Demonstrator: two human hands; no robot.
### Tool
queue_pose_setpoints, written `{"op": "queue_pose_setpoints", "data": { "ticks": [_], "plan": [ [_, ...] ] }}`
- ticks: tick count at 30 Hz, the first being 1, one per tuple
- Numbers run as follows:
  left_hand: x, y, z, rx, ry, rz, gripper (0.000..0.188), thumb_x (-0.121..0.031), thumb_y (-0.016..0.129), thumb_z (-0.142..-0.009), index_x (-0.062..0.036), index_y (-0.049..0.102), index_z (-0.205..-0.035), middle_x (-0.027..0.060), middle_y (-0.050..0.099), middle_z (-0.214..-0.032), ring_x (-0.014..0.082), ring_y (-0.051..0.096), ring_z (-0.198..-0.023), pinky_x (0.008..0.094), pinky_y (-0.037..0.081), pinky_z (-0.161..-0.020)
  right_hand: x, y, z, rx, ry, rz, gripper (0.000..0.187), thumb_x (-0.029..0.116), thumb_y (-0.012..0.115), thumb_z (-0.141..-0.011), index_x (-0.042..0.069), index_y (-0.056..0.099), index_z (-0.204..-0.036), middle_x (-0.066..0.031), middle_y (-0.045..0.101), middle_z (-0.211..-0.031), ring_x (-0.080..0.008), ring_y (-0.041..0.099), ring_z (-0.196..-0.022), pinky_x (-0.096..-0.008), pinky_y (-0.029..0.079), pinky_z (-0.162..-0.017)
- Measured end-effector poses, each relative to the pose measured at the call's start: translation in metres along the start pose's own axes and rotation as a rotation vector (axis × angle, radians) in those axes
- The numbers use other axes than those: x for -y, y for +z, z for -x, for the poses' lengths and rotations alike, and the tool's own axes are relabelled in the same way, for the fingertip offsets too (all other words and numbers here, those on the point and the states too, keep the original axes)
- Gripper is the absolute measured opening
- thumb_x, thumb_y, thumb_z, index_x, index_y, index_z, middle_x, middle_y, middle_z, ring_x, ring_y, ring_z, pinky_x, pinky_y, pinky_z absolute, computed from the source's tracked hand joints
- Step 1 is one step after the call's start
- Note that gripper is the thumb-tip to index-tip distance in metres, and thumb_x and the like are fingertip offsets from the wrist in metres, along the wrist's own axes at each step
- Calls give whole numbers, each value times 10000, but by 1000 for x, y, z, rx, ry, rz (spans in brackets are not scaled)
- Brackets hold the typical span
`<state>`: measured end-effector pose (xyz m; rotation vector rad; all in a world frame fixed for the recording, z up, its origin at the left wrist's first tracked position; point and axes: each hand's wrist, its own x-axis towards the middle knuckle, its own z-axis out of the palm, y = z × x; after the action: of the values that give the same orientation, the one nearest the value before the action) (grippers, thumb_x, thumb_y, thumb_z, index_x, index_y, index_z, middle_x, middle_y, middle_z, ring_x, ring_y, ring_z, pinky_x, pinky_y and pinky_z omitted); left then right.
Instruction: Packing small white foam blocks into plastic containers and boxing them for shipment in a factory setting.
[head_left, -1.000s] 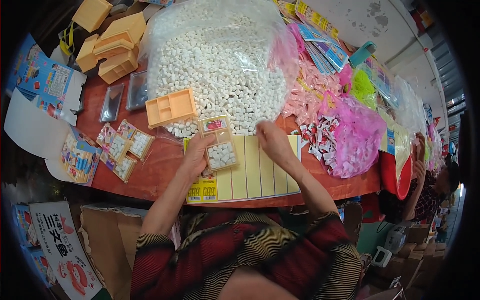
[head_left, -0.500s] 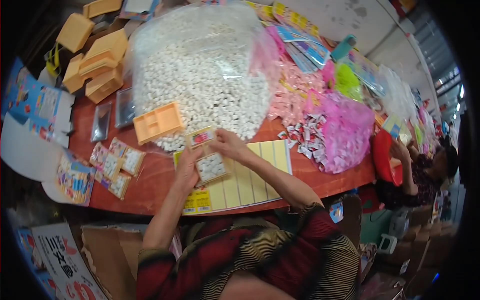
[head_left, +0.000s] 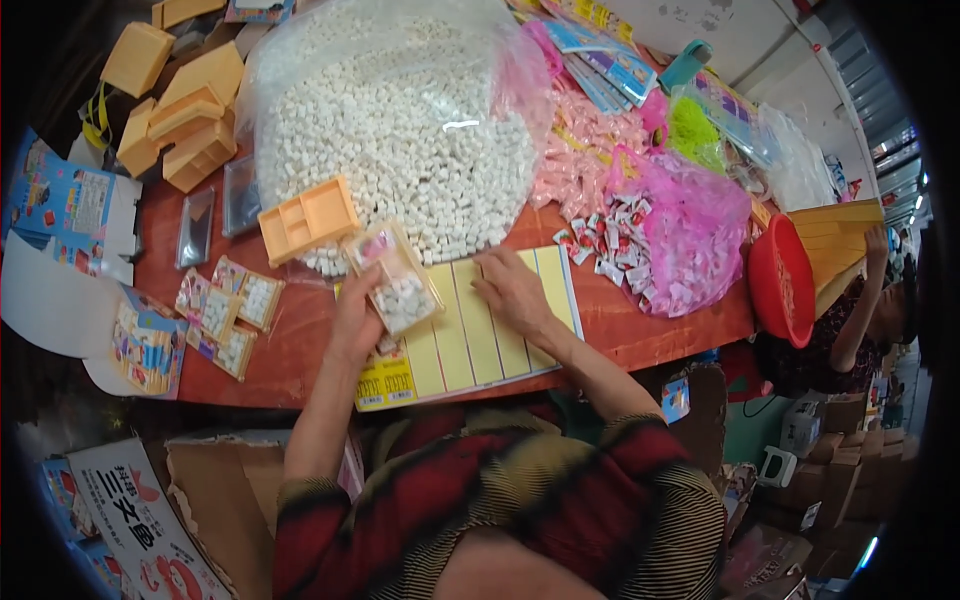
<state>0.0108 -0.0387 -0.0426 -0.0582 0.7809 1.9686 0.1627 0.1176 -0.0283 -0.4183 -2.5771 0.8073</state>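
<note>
My left hand (head_left: 357, 318) grips a small tray box (head_left: 404, 306) with white pieces in its lower compartment and a pinkish part above. The box is tilted over the left side of a yellow striped sheet (head_left: 433, 357). My right hand (head_left: 515, 292) rests on that sheet's upper part, fingers bent and slightly apart, with nothing visible in them. Just beyond the box, an orange compartment tray (head_left: 310, 222) leans against a big clear bag of small white pieces (head_left: 400, 150). Several filled boxes (head_left: 218, 310) lie to my left.
A pink bag (head_left: 690, 245) and small printed packets (head_left: 622, 240) lie right of the sheet. Orange trays (head_left: 190, 110) are piled at the far left, near clear lids (head_left: 196, 228). At the right, a person's arm (head_left: 862, 310) is beside a red basin (head_left: 780, 282).
My right hand has left the box and moved right onto the yellow sheet. My left hand keeps the box, now turned. The co-worker's arm has shifted at the red basin.
</note>
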Motion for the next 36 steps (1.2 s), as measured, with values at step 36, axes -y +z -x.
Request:
{"op": "queue_pose_setpoints", "data": {
  "ticks": [36],
  "plan": [
    [-33,-25,60,-12,292,-232,394,-16,499,-744,-41,382,-1119,72,505,-1035,183,509,-941,312,429,-805,34,49,-54,333,-120,-49,146,131,601,-611,28,524,-679,-114,532,-620,-264,513,-625,-362,372,-593]
  ]
}}
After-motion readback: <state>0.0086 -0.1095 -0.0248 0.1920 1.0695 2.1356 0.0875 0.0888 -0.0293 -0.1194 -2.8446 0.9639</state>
